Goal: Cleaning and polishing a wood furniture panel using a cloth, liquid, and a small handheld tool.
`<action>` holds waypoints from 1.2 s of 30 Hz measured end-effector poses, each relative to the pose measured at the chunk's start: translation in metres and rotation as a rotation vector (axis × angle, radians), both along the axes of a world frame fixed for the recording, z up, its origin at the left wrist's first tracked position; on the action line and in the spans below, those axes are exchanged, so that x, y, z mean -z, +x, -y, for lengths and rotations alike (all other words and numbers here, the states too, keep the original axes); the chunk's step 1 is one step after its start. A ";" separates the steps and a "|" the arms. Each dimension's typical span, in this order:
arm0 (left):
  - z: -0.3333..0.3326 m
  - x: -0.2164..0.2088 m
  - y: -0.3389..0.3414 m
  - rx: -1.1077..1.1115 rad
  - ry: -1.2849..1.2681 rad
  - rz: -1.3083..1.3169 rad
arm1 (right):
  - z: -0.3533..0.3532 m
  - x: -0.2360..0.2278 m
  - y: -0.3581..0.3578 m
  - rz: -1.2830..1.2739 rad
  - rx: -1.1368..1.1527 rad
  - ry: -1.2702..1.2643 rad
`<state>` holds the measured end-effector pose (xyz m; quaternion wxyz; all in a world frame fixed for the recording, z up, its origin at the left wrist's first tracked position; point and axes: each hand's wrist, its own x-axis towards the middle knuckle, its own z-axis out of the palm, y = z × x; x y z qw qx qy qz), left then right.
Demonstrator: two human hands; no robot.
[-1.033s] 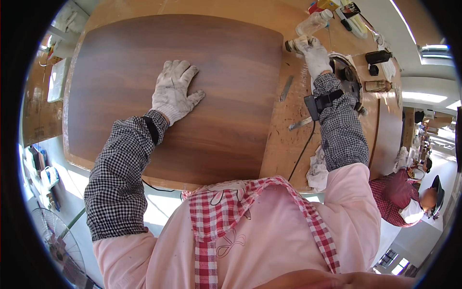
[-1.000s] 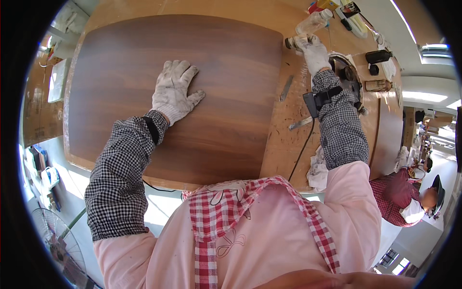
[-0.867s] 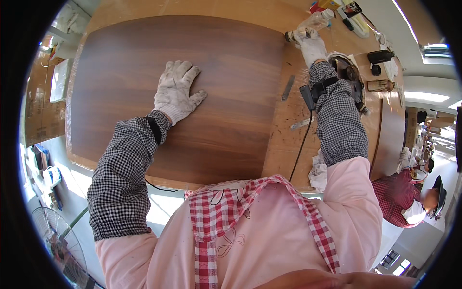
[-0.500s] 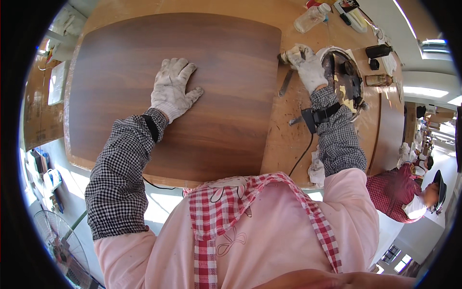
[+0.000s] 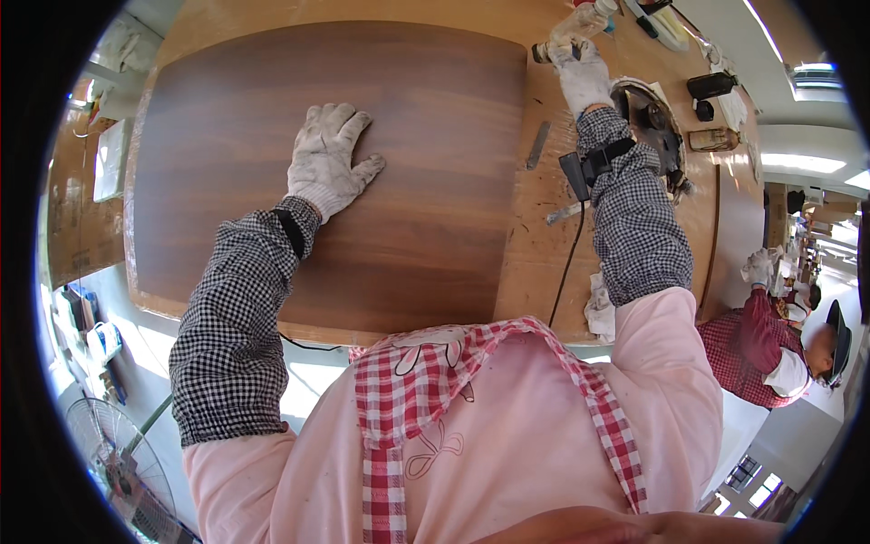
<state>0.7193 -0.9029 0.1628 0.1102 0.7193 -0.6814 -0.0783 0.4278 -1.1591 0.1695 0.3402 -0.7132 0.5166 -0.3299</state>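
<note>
A large dark brown wood-grain panel lies flat on the tan worktable. My left hand, in a stained white glove, rests on its middle with fingers stretched out and thumb apart. Beyond the panel's right edge, my gloved right hand is closed around a small tan cylindrical thing with a dark end. That end sits close to the panel's far right corner; whether it touches, I cannot tell. The glove hides most of the held thing.
Right of my right forearm stands a round, dark-stained container. A flat metal strip, a clear bottle, a black bottle, a brown bottle and a crumpled white cloth lie about. Another person works at far right.
My right hand has moved away from me along the panel's right edge, carrying the cylindrical thing to the far corner. My left hand stays nearly still on the panel.
</note>
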 end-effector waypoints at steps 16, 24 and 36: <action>-0.004 0.010 0.001 0.019 -0.062 -0.007 | -0.138 -0.010 -0.040 -0.268 -0.048 0.108; -0.006 0.003 -0.001 -0.026 0.040 0.026 | -0.129 -0.001 -0.053 0.092 -0.068 0.219; -0.010 0.020 0.000 -0.021 -0.008 0.083 | -0.136 0.009 -0.034 -0.220 0.001 0.086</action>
